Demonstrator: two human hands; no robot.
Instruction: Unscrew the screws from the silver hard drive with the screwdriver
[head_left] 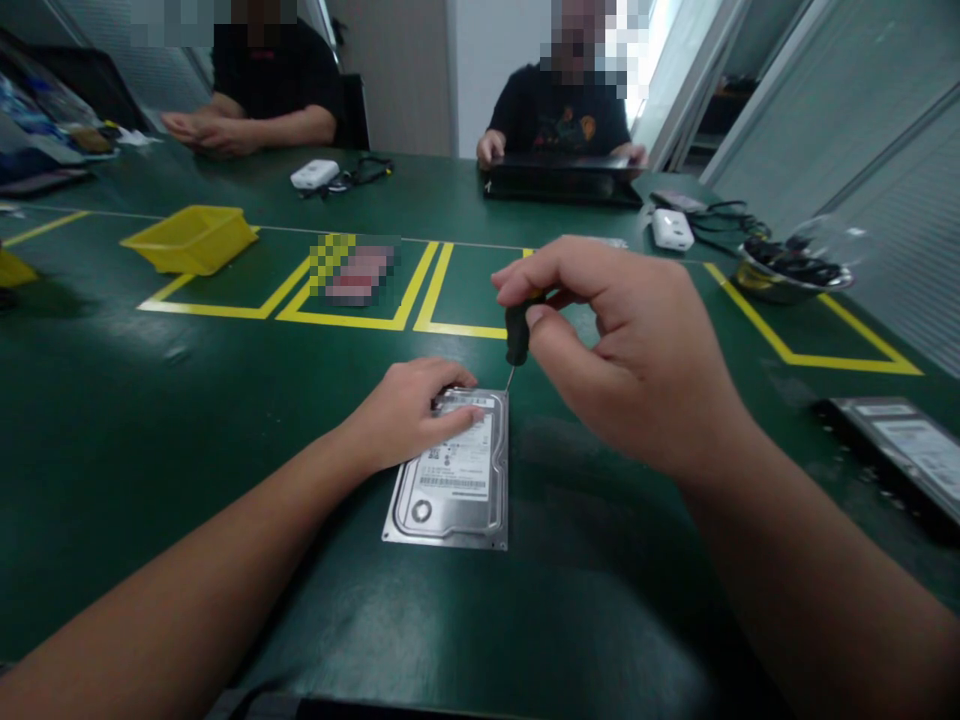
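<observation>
Steadying a drive (457, 515) with the left hand (416, 412), a person works at a green table (180, 440). The drive lies flat, label up, near the middle of the scene. The left hand grasps its far end, thumb across the label and fingers curled at the far edge, probably to stop it sliding or turning.

The right hand (626, 350) grasps a screwdriver (517, 335) by its dark handle, pinched between thumb and fingers. The screwdriver stands nearly upright, its handle leaning slightly right, a pose that would suit turning it. Its tip meets the drive's far right corner; whether it sits in a screw is too small to tell.

At right, well apart, lies a second drive (911, 445), seemingly out of the way. Beyond, yellow tape (341, 322) marks rectangles, likely to give things set places: a yellow bin (191, 240) sits at far left, a bowl (787, 290) of cables at far right. Two people sit across the far side.
</observation>
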